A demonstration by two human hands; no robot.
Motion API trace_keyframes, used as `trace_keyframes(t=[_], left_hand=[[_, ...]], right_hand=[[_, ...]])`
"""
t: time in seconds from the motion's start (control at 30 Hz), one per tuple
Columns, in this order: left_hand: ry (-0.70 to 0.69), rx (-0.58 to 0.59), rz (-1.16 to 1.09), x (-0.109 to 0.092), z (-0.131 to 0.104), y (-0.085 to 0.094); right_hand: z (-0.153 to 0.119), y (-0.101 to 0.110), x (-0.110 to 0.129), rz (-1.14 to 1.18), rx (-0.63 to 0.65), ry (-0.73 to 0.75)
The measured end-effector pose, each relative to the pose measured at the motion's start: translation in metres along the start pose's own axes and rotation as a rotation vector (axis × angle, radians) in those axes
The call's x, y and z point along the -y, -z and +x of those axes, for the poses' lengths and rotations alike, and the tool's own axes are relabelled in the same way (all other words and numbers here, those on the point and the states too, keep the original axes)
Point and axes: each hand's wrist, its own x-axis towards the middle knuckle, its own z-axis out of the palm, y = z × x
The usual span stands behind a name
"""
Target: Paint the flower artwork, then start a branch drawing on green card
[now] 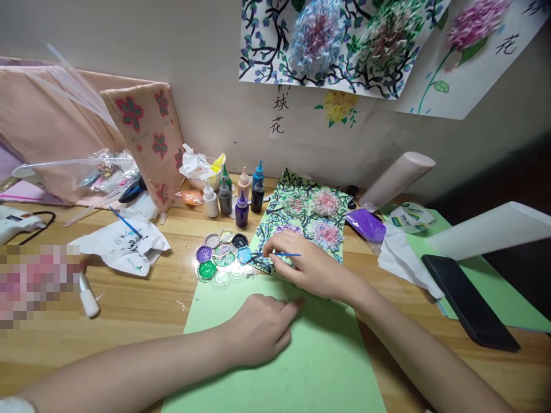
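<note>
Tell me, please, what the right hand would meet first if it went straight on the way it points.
Probably the palette, at the light-blue paint, where the held brush points, though depth is unclear.

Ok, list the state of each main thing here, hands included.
Right hand: pinching the blue brush
Left hand: resting on the green sheet
Blue brush: held, tip near blue paint
Palette: several wells filled
Paint bottles: standing upright
Green sheet: flat, unmarked where visible
Flower picture: painted, flat
Tissue: creased, stained
Second brush: lying on tissue
</note>
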Motion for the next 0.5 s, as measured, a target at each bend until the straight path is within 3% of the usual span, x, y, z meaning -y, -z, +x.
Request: trace_keyframes(t=[0.1,0.2,0.33,0.5], left_hand=[[0.010,0.008,0.002,-0.001,0.000,0.002],[0.012,0.009,-0.001,0.000,0.000,0.003],[0.026,0.010,-0.010,0.000,-0.001,0.001],[0.041,0.001,-0.021,0.000,-0.001,-0.001]], right_hand=[[0.002,0.012,-0.010,0.066,-0.031,-0.039],[0.002,0.035,-0.035,0.130,-0.228,-0.113],[-0.003,0.062,-0.074,0.055,-0.474,-0.317],[-0.007,0.067,-0.093,-0.056,-0.498,-0.399]])
